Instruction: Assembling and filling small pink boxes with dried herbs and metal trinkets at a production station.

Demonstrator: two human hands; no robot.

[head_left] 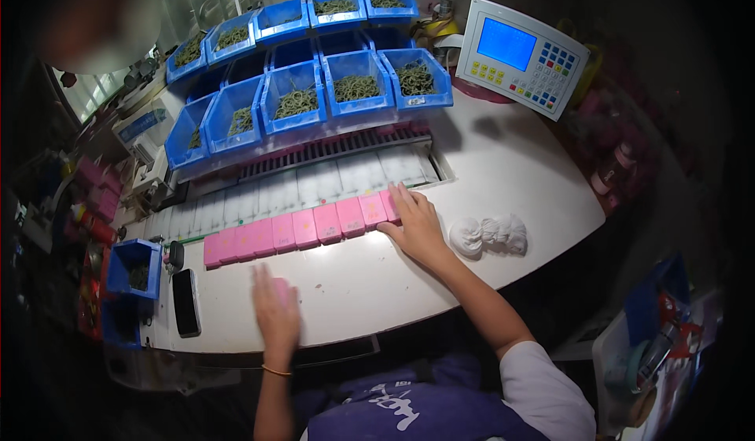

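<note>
Steadying the pink blocks [305, 229] seemed wise, my right hand [418, 225] spread at their end, my left hand [275, 309] blurred, its grip unclear.

Apron: deep purple cloth [464, 413], a broad dark panel with soft folds, its upper part in deeper shade.
Print on apron: white brush-style lettering [391, 411], slanted, thick-stroked, with smaller white marks just above it, all within the purple.
Right sleeve: plain white short sleeve [544, 386], to the right of the apron, loose and softly creased, ending above the elbow.
Right forearm [481, 299]: bare from the sleeve's hem onward, beyond the apron's upper right.
Right hand [419, 227]: ungloved, outlines of fingers and thumb distinct.
Left wristband: thin yellow-orange loop [276, 372], left of the apron.
Left hand [274, 319]: ungloved, finger outlines blurred.
</note>
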